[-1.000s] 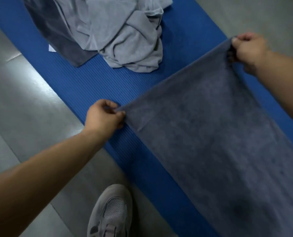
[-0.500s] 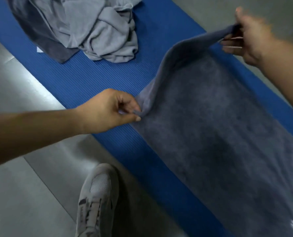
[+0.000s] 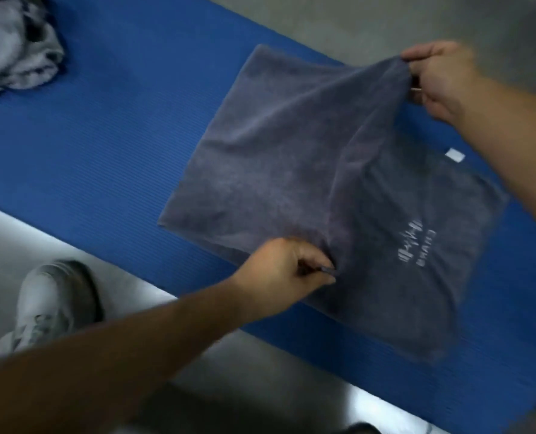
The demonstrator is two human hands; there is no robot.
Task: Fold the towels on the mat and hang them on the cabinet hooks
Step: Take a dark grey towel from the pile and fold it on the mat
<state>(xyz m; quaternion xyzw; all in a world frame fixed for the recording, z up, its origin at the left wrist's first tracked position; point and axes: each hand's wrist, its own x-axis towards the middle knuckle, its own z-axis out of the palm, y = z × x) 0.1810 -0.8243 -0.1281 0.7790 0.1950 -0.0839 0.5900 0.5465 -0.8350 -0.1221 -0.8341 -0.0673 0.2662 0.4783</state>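
A dark grey towel [image 3: 269, 158] lies on the blue mat [image 3: 103, 145], its far half doubled over towards its near end. My left hand [image 3: 288, 270] pinches one corner of the lifted edge low by the mat's near side. My right hand [image 3: 438, 79] pinches the other corner, raised above the mat's far side. The lower layer shows a white printed logo [image 3: 413, 242] and a small white tag [image 3: 455, 156]. The frame is motion-blurred.
A heap of light grey towels [image 3: 13, 54] lies on the mat at the upper left. My grey shoe [image 3: 50, 302] stands on the grey floor [image 3: 16, 239] beside the mat's near edge. More floor shows beyond the far edge.
Both hands have carried the towel's far edge up and over towards the near end, doubling the towel. The view has swung right, pushing the towel heap to the left edge.
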